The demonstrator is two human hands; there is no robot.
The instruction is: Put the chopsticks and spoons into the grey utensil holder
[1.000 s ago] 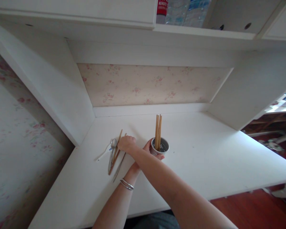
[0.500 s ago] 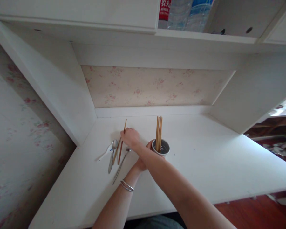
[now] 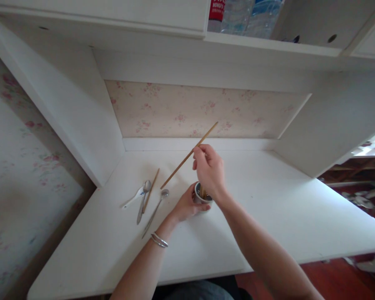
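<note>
My right hand (image 3: 210, 170) pinches one wooden chopstick (image 3: 183, 160) in the air above a small grey cup (image 3: 199, 197); the stick slants up to the right. My left hand (image 3: 185, 205), with bracelets at the wrist, wraps the cup's left side on the white desk (image 3: 268, 216). Other chopsticks stand in the cup, mostly hidden behind my right hand. Left of the cup lie another chopstick (image 3: 151, 191), two metal spoons (image 3: 143, 201) (image 3: 155, 210) and a white plastic spoon (image 3: 133, 198).
White side panels (image 3: 68, 108) and a floral back wall (image 3: 200, 109) enclose the desk. A shelf above holds water bottles (image 3: 246, 14). Red wooden floor (image 3: 346, 279) shows past the desk's right front edge.
My right hand has lifted one chopstick off the desk and carried it right, to above the cup. My left hand stays on the cup.
</note>
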